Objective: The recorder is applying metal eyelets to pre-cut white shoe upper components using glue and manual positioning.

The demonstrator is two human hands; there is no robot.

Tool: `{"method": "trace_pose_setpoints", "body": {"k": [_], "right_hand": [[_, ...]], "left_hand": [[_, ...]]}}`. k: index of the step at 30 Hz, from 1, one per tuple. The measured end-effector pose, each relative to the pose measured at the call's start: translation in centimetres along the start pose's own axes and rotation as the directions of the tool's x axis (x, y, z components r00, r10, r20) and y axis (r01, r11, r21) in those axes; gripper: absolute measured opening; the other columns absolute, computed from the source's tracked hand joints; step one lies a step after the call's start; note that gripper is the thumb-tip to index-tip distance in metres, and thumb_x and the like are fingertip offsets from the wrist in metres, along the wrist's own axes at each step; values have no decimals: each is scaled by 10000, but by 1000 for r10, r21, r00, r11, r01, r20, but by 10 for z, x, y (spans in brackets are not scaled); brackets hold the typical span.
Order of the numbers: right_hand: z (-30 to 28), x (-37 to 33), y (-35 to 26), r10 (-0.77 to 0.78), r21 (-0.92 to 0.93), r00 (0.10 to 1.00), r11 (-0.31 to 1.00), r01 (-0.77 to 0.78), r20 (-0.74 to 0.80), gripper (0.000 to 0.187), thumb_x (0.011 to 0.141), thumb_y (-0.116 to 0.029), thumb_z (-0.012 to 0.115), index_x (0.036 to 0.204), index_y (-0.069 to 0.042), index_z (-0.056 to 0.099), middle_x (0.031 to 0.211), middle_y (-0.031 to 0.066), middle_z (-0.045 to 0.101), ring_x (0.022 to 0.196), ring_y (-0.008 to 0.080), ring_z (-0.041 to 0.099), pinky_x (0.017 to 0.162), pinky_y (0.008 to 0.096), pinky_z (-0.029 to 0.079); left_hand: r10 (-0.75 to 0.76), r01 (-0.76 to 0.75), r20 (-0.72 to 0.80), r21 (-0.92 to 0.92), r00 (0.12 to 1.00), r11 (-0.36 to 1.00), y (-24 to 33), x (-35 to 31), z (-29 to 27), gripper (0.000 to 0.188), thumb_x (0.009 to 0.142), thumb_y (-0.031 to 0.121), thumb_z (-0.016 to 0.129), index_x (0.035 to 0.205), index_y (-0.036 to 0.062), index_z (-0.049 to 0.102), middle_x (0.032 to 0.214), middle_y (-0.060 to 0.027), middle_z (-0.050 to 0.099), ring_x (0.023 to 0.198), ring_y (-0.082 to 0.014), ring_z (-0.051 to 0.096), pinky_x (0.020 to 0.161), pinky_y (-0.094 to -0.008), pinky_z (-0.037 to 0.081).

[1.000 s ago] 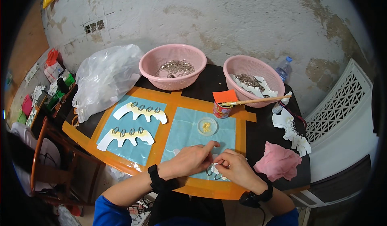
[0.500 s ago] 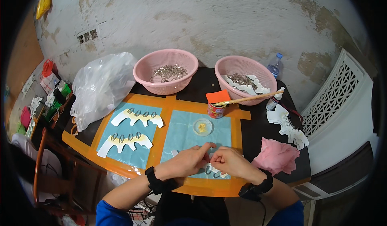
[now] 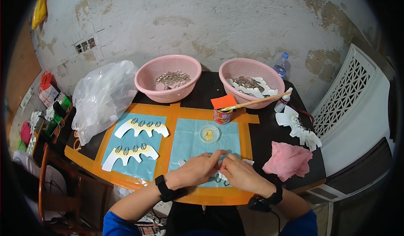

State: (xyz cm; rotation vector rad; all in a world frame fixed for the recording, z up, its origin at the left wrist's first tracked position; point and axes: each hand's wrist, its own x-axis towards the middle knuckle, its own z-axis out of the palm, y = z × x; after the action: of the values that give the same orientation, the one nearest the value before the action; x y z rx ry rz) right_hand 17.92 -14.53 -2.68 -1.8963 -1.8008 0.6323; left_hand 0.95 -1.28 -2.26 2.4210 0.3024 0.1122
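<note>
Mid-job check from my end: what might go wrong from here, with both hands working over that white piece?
Two risks, as I judge them:
1. The open dish of yellow material sits just beyond the left hand and right hand, so a forward move might nudge it.
2. The long stick rests across the small tin and juts out to the right; a knock could dislodge it.
</note>
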Motion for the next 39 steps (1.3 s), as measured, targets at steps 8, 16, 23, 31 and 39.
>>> {"method": "trace_pose_setpoints", "body": {"k": [8,16,23,31,39], "right_hand": [[1,-3,-18,28,-230,999,973,-36,-37,275,886,-119,719,1042,74,602,1103,240,600,867,446,699,727,538,568],[3,-2,-15,5,-168,999,986,-14,-50,265,871,-126,726,998,56,582,1064,233,605,848,444,693,734,536,568],[4,5,-4,57,8,996,998,-57,-65,199,876,-108,699,986,-3,570,1032,198,625,884,440,676,767,536,540],[-3,9,-3,89,132,990,988,-74,-109,192,832,-44,722,928,-26,556,881,158,665,824,379,686,720,472,522],[-3,8,5,34,121,992,992,-19,-122,133,848,-56,694,917,-42,582,887,156,688,858,413,682,731,506,518]], "left_hand": [[-5,46,-162,250,987,967,20,-8,21,623,903,47,654,1458,-24,379,1088,-288,664,1042,-486,630,872,-507,552],[-152,202,-251,187,956,961,27,-4,23,453,924,65,652,1329,18,454,942,-230,701,956,-433,684,784,-507,568],[-215,220,-220,2,952,975,20,1,14,498,879,38,700,1312,63,455,923,-133,688,914,-362,699,755,-462,562],[-109,106,-289,-27,951,994,18,-5,16,483,856,34,727,1292,93,529,934,-59,703,931,-308,673,790,-428,558],[95,34,-322,372,942,928,39,-25,20,748,735,31,775,1439,83,527,971,-5,777,953,-259,625,841,-407,477]]}}
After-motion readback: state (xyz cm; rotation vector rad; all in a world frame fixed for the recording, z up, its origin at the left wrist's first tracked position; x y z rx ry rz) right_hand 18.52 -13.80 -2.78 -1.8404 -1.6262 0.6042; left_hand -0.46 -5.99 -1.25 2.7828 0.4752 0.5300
